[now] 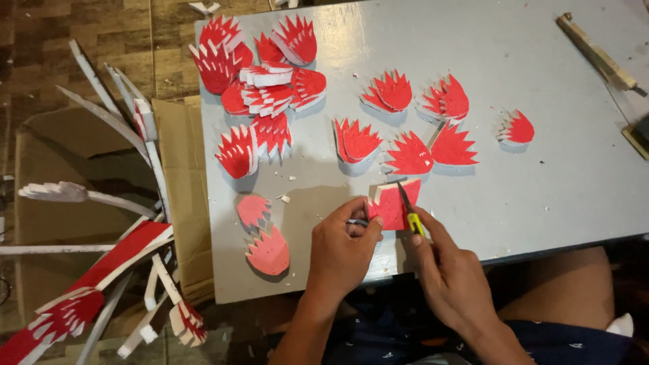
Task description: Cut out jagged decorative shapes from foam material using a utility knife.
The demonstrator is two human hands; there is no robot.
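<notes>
A red foam piece (392, 205) is pinned at the near edge of the grey desk (541, 196) by the left hand (341, 250), whose fingers are closed on its left side. A yellow utility knife (411, 215) is gripped in the closed right hand (449, 274), its blade laid across the piece. Finished red spiked cutouts (270, 88) are scattered further back. The left fingertips sit just beside the blade; a slip could nick them or tear the thin foam.

Bare forearms, dark patterned shorts (541, 345)
</notes>
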